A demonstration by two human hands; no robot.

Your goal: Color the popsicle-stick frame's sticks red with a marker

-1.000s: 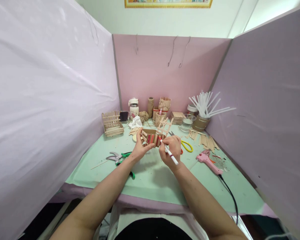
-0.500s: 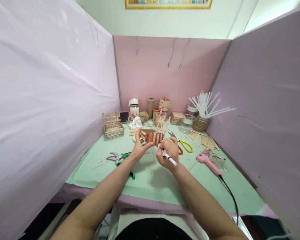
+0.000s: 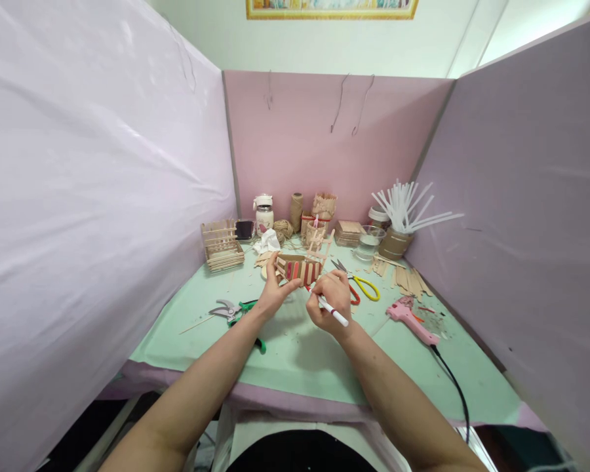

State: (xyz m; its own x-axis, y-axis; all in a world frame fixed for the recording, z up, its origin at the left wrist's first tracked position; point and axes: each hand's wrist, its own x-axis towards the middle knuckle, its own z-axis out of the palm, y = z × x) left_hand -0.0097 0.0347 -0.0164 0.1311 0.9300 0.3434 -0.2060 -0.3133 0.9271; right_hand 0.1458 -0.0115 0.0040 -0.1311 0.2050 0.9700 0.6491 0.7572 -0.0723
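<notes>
My left hand (image 3: 275,292) grips a small craft-stick model (image 3: 302,271) by its left end, holding it above the table. Red and plain wooden strips alternate along the model's near side, and a ladder-like frame of sticks rises at its right. In my right hand (image 3: 332,300) is a white marker pen (image 3: 335,312), pinched between fingers and thumb. The pen's red tip lies at the model's lower edge; whether it touches the wood I cannot tell. Scissors (image 3: 361,286) with yellow and red handles lie just beyond my right hand.
Green-handled pruning shears (image 3: 236,313) lie partly under my left forearm. At right rests a pink glue gun (image 3: 413,321) with a black cord. Along the back stand a stick basket (image 3: 223,252), a twine spool (image 3: 296,210), a glass bowl of water (image 3: 368,244) and a pot of white glue sticks (image 3: 396,244).
Almost nothing differs. Both hands keep their hold on the model and the marker pen, and the pen has shifted only very slightly.
</notes>
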